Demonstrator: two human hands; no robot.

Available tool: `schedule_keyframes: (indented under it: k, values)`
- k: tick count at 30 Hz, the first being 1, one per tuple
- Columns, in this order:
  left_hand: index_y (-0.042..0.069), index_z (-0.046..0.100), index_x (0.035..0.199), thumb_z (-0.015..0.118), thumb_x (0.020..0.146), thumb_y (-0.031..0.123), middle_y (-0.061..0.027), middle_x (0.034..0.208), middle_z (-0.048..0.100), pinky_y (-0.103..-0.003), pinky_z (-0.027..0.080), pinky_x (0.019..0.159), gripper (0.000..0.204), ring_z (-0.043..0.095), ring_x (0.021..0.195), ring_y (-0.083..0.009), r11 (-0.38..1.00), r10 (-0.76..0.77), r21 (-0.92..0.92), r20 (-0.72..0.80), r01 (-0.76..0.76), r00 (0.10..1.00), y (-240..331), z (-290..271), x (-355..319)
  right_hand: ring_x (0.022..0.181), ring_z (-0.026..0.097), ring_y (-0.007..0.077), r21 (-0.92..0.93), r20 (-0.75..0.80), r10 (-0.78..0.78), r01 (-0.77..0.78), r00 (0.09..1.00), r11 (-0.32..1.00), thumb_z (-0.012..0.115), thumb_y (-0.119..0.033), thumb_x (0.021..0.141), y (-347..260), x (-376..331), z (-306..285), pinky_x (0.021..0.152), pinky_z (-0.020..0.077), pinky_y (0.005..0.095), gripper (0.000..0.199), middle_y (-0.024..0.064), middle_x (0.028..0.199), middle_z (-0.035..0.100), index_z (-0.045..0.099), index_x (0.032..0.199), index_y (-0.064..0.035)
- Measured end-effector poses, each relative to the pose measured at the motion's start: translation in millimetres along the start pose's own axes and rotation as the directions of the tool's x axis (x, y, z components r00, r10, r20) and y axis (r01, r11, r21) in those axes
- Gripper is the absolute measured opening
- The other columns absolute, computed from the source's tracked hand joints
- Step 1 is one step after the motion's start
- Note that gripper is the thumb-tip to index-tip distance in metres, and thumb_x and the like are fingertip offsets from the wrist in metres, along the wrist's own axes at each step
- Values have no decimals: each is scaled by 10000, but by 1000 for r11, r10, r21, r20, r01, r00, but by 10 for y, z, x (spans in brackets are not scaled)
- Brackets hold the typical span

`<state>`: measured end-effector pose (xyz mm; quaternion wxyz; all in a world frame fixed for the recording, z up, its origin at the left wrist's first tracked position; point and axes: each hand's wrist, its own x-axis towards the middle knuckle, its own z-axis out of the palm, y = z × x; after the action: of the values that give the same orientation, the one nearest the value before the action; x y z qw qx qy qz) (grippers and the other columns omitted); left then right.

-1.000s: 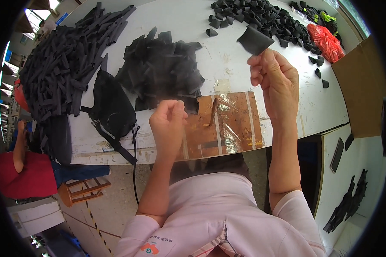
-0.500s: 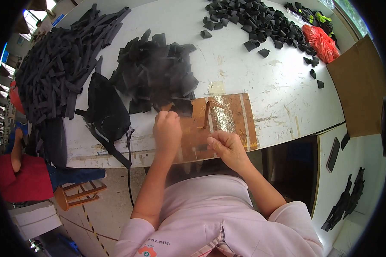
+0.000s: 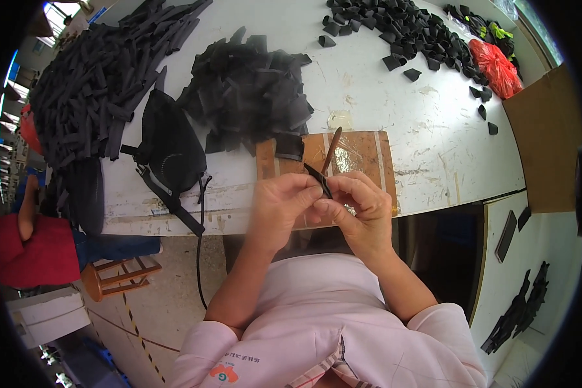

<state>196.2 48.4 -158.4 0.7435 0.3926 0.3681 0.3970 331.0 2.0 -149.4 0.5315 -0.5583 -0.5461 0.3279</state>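
Note:
In front of me, my left hand (image 3: pixel 281 204) and my right hand (image 3: pixel 363 205) meet above a brown board. Between their closed fingertips is a small black strip piece (image 3: pixel 318 178), apparently bent. From my right hand's fingers a thin brown stick (image 3: pixel 333 150) points up and away; its lower end is hidden. Under my hands, the brown board (image 3: pixel 264 169) carries pale tape bands and a shiny wet-looking patch (image 3: pixel 349 158). One dark flat piece (image 3: pixel 290 147) lies on the board's far left part, at the edge of a heap of flat black pieces (image 3: pixel 249 90).
Long black strips (image 3: pixel 84 97) are piled at far left, beside a black bag-like item (image 3: pixel 168 152) with straps. Folded black loops (image 3: pixel 420 39) lie at far right, near a red plastic bag (image 3: pixel 496 68) and a cardboard box (image 3: pixel 546 142). A person in red (image 3: pixel 35 249) is at left.
My left hand has come from the heap toward my right hand, with a black piece now between them. The stick has swung to the right. The view has shifted slightly.

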Motion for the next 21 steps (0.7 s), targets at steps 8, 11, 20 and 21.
schedule_keyframes:
  k: [8,11,20,21]
  values:
    - [-57,560,849,567,805,10,-84,685,596,-200,499,516,80,579,553,-106,978,191,87,-18,-188,982,65,173,-120,674,612,185,-214,-29,-160,150,987,965,684,-22,666,-54,-19,-8,557,494,266,232,100,845,603,610,884,1]
    - [-61,550,870,571,811,23,-87,699,597,-201,496,511,104,579,564,-100,962,208,194,-58,-194,976,74,198,-111,672,615,198,-245,-21,-159,150,987,958,673,-17,674,-84,-25,17,563,500,278,223,104,831,604,611,888,1]
    - [-45,560,846,561,821,16,-73,672,591,-195,478,487,65,581,563,-103,856,261,450,51,-255,964,39,117,-86,561,510,103,-56,29,-60,62,998,997,645,-36,738,-25,35,-103,479,383,221,105,48,704,564,629,831,9]
    - [-41,563,839,565,819,19,-74,667,591,-200,473,472,64,580,553,-107,871,252,423,52,-250,966,37,106,-86,561,510,103,-56,27,-63,64,998,996,645,-36,738,-30,45,-108,479,383,221,105,48,704,564,629,831,9]
